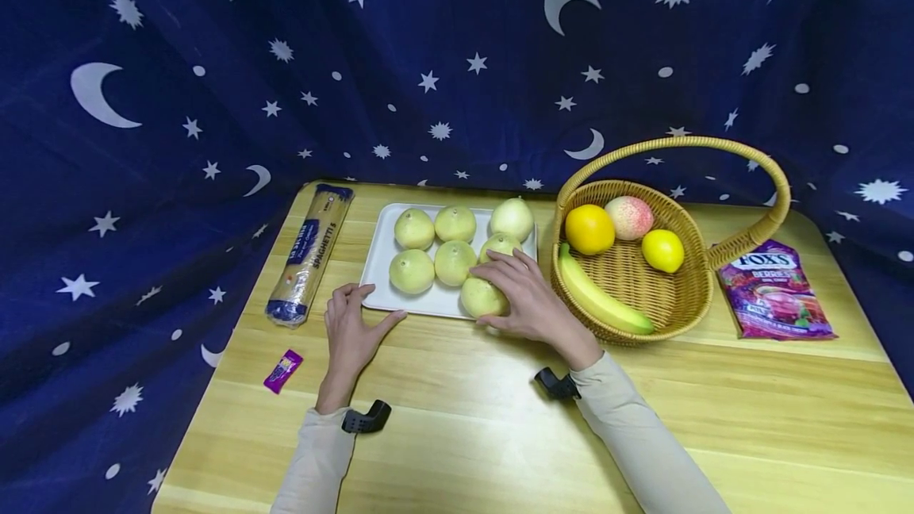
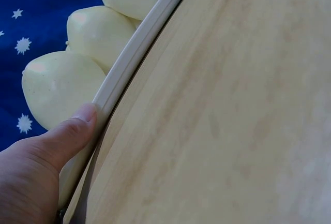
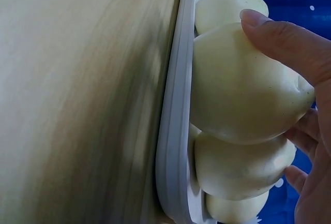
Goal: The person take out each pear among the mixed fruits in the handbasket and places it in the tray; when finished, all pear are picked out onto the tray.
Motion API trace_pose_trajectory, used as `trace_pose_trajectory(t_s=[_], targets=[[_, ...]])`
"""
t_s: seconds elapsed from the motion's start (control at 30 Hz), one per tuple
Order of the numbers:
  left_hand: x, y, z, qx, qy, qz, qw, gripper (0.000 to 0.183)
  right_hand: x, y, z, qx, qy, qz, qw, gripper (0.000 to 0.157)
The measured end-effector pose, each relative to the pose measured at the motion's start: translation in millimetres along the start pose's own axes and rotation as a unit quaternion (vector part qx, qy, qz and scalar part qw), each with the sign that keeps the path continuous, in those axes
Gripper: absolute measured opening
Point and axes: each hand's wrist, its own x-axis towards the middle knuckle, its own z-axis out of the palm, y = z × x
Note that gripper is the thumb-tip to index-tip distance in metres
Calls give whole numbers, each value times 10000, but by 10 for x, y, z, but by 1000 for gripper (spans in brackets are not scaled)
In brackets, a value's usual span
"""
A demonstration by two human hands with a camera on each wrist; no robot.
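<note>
Several round, pale green fruits [image 1: 412, 271] sit in rows on a white rectangular tray [image 1: 382, 296]. My left hand [image 1: 350, 331] holds the tray's near left corner; its thumb [image 2: 72, 131] lies on the front rim in the left wrist view. At the tray's near right corner, my right hand [image 1: 524, 300] grips one pale green fruit [image 3: 248, 89], thumb on one side and fingers on the other. Another fruit [image 1: 502, 244] behind it is partly covered by those fingers.
Right of the tray stands a wicker basket [image 1: 703, 292] with a tall handle, holding a banana [image 1: 600, 296], an orange [image 1: 589, 229], a peach [image 1: 630, 217] and a lemon [image 1: 662, 251]. A candy bag [image 1: 774, 292] lies beyond it. Spaghetti [image 1: 312, 252] and a small purple packet [image 1: 283, 371] lie left.
</note>
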Motion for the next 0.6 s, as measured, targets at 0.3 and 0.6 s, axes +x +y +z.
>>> trace_pose_trajectory(t_s=[0.3, 0.6], targets=[[-5, 10, -2, 40, 50, 53, 10000, 76, -12, 4, 0, 112, -4, 61, 9999, 72], [-11, 10, -9, 67, 38, 45, 10000, 72, -3, 1, -21, 264, -108, 162, 9995, 71]])
